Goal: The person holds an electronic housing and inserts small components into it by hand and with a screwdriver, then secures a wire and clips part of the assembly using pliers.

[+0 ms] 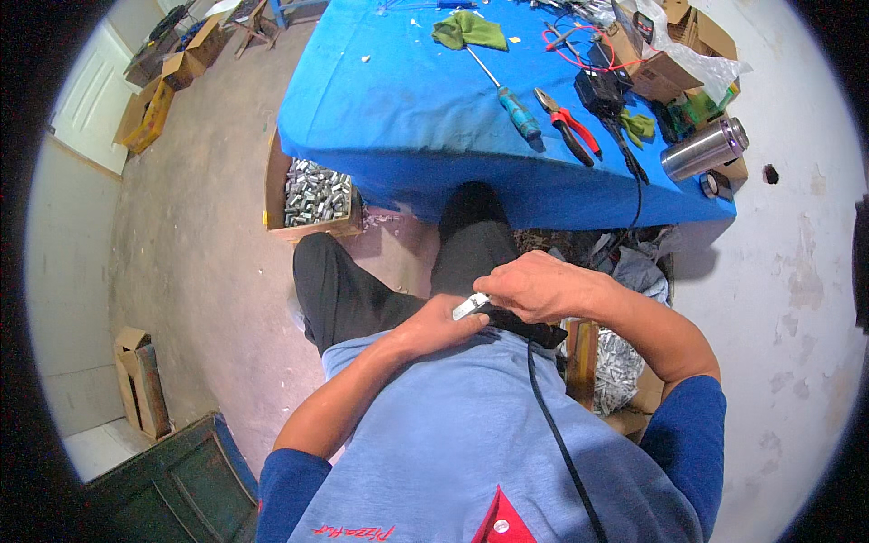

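My left hand [441, 326] is closed around a small silvery-white rectangular piece [468, 309], held just above my lap. The thumb lies along its near side. My right hand [534, 285] meets the upper end of the same piece, fingers curled in a pinch against a white tip there. Whether the right fingers hold a separate small part is hidden. Left of my knees, an open cardboard box [274, 192] on the floor contains many small silvery metal pieces [317, 194].
A blue-covered table [398, 90] stands ahead, bearing a teal-handled screwdriver [518, 112], red-handled pliers [570, 127], a green cloth [471, 31], a steel flask [704, 150] and a black adapter [599, 90]. A black cord [552, 423] crosses my shirt. Beside my right hip sits a bag of silvery pieces [616, 371].
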Tool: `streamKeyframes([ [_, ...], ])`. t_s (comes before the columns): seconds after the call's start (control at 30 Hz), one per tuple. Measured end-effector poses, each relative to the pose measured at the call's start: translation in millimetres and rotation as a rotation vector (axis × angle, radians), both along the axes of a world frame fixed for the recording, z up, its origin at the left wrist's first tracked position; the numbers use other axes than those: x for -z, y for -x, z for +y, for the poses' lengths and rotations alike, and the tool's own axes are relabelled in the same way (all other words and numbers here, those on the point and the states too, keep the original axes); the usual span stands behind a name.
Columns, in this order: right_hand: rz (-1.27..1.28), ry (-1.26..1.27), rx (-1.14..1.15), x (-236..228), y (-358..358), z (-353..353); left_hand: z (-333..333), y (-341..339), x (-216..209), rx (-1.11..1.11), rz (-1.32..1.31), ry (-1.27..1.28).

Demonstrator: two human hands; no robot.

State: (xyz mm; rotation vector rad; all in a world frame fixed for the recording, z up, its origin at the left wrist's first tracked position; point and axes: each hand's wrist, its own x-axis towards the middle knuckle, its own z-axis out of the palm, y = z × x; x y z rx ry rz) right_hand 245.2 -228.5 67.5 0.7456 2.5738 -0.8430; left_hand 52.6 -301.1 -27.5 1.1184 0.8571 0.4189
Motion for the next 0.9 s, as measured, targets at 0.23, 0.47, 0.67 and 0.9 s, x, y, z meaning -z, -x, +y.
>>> streamKeyframes([
  [0.23, 0.197, -0.304, -0.083, 8.4, 3.4, -21.4, 4.0, 2.5, -2.8, 0.052, 0.134, -0.114],
  [0.47, 0.365, -0.437, 0.043, 32.2, -3.0, -38.0, 0.9, 0.8, 0.2, -0.032, 0.283, -0.2],
  [0.67, 0.472, -0.442, 0.163, 56.2, 1.6, -54.4, -8.3, 8.4, 2.9, -0.099, 0.344, -0.196],
  [0.9, 0.513, -0.425, 0.275, 78.0, 10.3, -72.9, -21.4, 14.6, 16.4, -0.183, 0.341, -0.262],
])
